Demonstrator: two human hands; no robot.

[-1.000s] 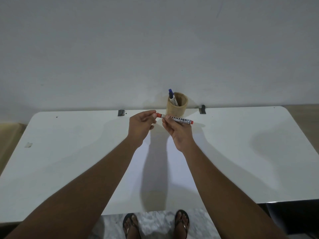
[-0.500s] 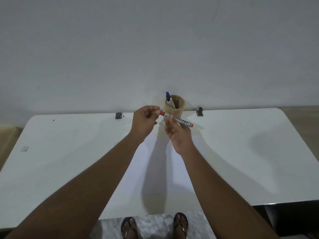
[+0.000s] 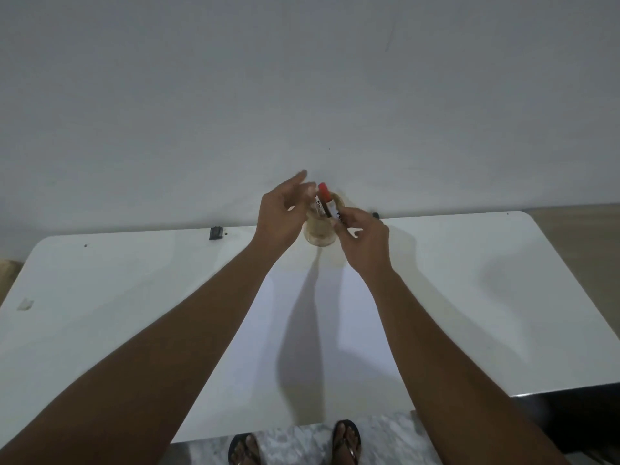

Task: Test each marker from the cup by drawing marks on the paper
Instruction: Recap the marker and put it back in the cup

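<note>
Right hand [image 3: 365,241] is raised just above the far edge of the white table [image 3: 117,297], wrist bent inward, with its fingers and thumb curled and pinching the lower barrel of a red-capped permanent marker [image 3: 327,203]. The marker stands steeply, tilted a little, with its red cap uppermost and its lower end hidden in the fingers. It sits right over the mouth of the tan cup [image 3: 318,234], which stands at the back of the table against the wall [image 3: 302,78] and is smeared by motion blur. A pale, lettered shape just left of the marker may be a second marker in the cup, but the blur is too strong to be sure.

The left hand [image 3: 280,218] is held up beside the marker, palm turned toward it, with its fingers [image 3: 295,181] stretched out and loosely spread, pointing up and away from the person. It holds nothing that can be made out; whether its thumb touches the marker cannot be told.

Both forearms reach forward from the bottom corners and converge on the cup. Between them a sheet of white paper [image 3: 352,330] lies flat on the table, crossed by the arms' shadows. No marks can be made out on it.

A black clip [image 3: 216,232] sits on the table's far edge to the left of the hands, and another [image 3: 375,215] shows just beyond the right hand. Below the near edge are two feet in sandals [image 3: 347,443] on a marbled floor.
</note>
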